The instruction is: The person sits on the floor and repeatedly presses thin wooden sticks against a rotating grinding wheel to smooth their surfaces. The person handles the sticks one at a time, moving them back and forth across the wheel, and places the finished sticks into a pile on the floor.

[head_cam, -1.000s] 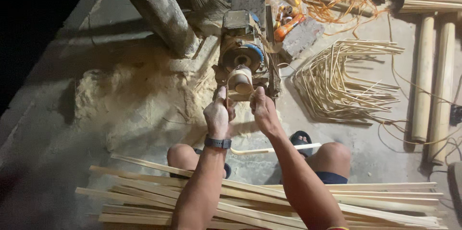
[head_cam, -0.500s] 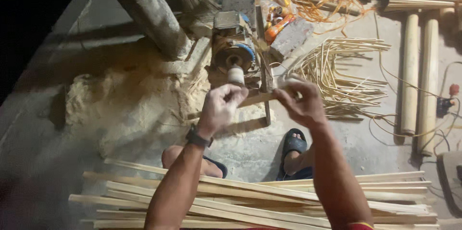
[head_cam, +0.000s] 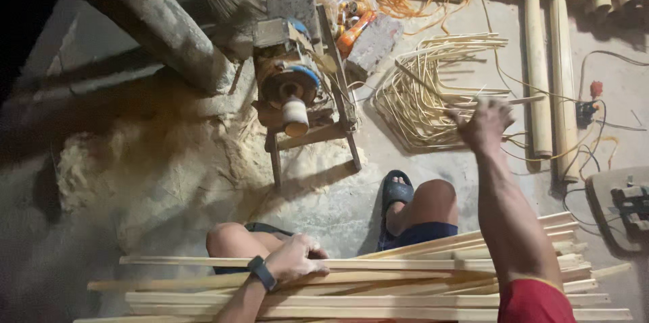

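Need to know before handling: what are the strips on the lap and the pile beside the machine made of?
Strips: pale split bamboo or wood, it seems; matte, straight-grained, under the left hand. Pile: fine tan sawdust, loose, powdery. The right hand holds a thin stick, seemingly the same material.

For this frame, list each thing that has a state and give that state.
Left hand: resting on the strips across the lap.
Right hand: stretched out, gripping a thin stick.
Strips: stacked flat across the knees.
Bent sticks: piled on the floor.
Poles: lying side by side.
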